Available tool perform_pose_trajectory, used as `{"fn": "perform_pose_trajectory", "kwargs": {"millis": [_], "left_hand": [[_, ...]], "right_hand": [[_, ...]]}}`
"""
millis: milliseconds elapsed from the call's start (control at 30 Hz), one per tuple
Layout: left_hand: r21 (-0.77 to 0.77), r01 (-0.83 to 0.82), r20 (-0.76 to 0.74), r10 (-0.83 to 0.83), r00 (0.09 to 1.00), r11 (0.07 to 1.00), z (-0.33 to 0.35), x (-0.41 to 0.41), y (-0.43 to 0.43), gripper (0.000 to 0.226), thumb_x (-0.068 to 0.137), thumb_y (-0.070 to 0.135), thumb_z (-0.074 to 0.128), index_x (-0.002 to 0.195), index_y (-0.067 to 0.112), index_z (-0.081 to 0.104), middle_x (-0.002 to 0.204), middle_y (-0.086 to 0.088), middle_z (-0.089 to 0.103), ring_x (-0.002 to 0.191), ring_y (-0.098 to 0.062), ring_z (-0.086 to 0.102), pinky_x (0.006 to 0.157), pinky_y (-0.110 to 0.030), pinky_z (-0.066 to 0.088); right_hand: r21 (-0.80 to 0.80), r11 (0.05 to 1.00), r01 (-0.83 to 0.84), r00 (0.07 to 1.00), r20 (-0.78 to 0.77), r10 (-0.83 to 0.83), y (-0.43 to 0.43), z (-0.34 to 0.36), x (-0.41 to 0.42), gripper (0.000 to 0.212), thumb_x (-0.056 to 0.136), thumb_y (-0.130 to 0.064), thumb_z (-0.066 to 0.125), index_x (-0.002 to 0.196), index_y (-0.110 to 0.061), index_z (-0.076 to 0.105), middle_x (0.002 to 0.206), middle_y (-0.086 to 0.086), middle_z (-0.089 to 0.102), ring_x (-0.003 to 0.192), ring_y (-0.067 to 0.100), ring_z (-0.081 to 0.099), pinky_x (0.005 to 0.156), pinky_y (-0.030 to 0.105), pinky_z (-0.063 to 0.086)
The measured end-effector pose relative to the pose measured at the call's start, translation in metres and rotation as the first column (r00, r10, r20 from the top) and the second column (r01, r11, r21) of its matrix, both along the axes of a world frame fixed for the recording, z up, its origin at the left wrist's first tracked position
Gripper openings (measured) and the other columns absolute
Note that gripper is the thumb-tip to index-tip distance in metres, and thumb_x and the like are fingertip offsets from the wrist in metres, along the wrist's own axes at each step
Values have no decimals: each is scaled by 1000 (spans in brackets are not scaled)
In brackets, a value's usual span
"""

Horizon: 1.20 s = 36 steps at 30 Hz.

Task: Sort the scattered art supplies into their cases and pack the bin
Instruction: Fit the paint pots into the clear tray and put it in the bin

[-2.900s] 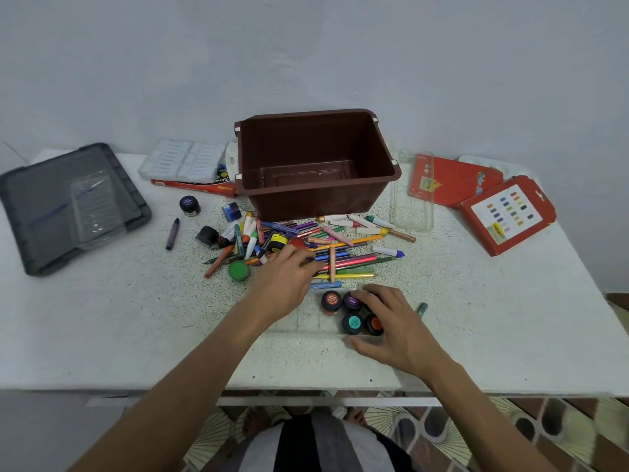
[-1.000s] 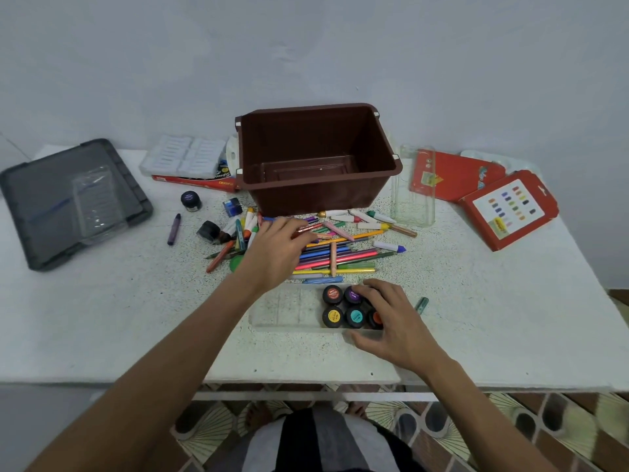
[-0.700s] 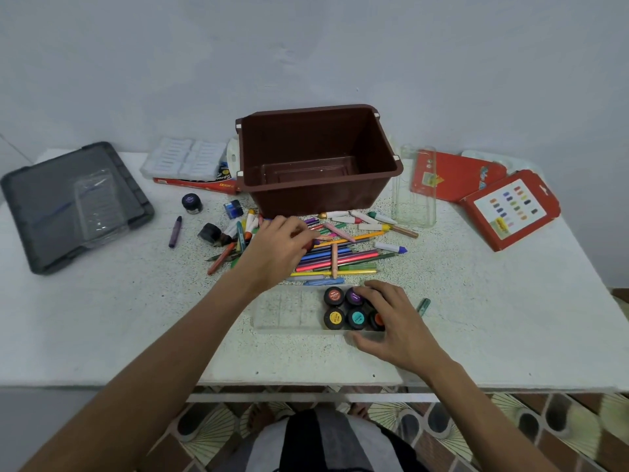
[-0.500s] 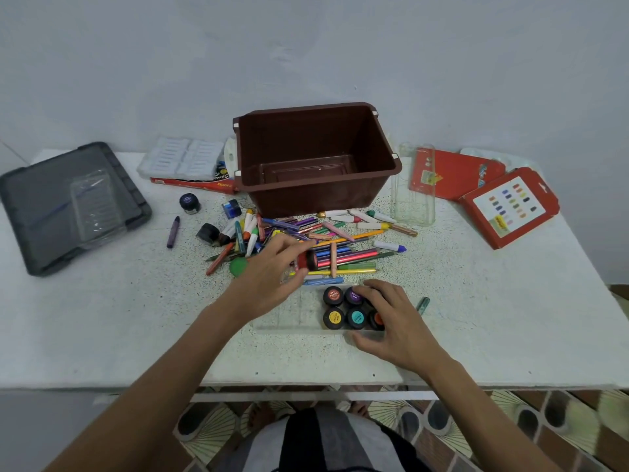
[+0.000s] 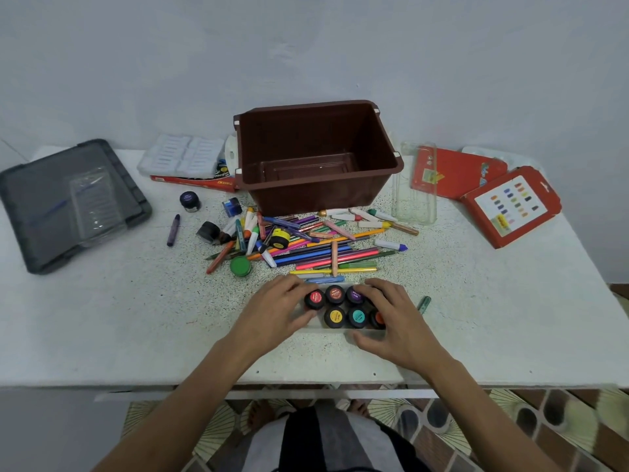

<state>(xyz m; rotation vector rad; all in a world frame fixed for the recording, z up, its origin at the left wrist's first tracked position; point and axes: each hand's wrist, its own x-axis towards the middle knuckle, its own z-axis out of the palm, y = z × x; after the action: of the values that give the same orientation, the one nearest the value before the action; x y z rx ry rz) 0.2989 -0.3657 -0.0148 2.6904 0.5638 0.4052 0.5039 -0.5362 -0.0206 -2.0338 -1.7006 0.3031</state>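
Seating red-lidded pot (image 5: 315, 299) into clear tray (image 5: 340, 332) at near centre of bench (image 5: 136, 318). Gripped by left hand (image 5: 279, 315): fingers curled over far side of pot, thumb on near side. Tray steadied at right end by right hand (image 5: 391, 321): fingers bent over far rim, thumb along near rim, nothing else in grasp. Counted 6 pots in tray, 2 rows of 3. Long axis of tray left-right; free cells judged to lie at left end, mostly hidden under left hand.

Judged next pick: green-lidded pot (image 5: 240, 266), loose, lid up, far-left of left hand and near it; well apart from right hand, so left hand the nearer. After that: yellow-lidded pot (image 5: 279, 237) deeper in the heap, black pot (image 5: 207, 231), blue pot (image 5: 232, 206) and purple-lidded pot (image 5: 190, 201) farther left.

In the way: pile of pencils and crayons (image 5: 323, 247) just far of tray, long axes mostly left-right, ends just beside green-lidded pot; likely to roll if brushed. Yellow-lidded pot hemmed in by them on both sides.

Around: brown bin (image 5: 316, 199) far of pile, upright, nothing seen inside. Grey lid (image 5: 34, 199) far left, clear case (image 5: 415, 185) right of bin, red cases (image 5: 510, 206) far right; none across the reach. Green crayon (image 5: 423, 304) just right of right hand.
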Motion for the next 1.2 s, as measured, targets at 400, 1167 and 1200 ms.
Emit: {"fn": "perform_pose_trajectory", "kwargs": {"millis": [400, 1167, 1200], "left_hand": [[30, -48, 23, 47, 999, 998, 9, 5, 13, 57, 91, 60, 47, 129, 20, 61, 107, 5, 57, 97, -11, 52, 84, -27, 45], [164, -296, 54, 291, 955, 941, 15, 32, 75, 30, 80, 15, 77, 106, 11, 63, 104, -10, 58, 87, -26, 59, 80, -39, 50], [153, -304, 74, 296, 952, 940, 19, 31, 72, 29, 81, 15, 75, 107, 12, 62, 104, -9, 59, 89, -25, 58, 81, -37, 49]], "right_hand": [[2, 1000, 2, 1000, 2, -2, 0, -2, 1, 74, 80, -68, 60, 139, -26, 46, 140, -3, 43, 126, 17, 39, 104, 35, 41], [4, 1000, 7, 1000, -4, -7, -1, -2, -1, 74, 81, -68, 58, 140, -26, 46, 141, -3, 43, 128, 17, 38, 105, 37, 42], [1, 1000, 5, 1000, -4, -5, -1, -1, -1, 74, 81, -69, 58, 140, -27, 46, 141, -3, 43, 128, 17, 38, 106, 37, 42]]}}
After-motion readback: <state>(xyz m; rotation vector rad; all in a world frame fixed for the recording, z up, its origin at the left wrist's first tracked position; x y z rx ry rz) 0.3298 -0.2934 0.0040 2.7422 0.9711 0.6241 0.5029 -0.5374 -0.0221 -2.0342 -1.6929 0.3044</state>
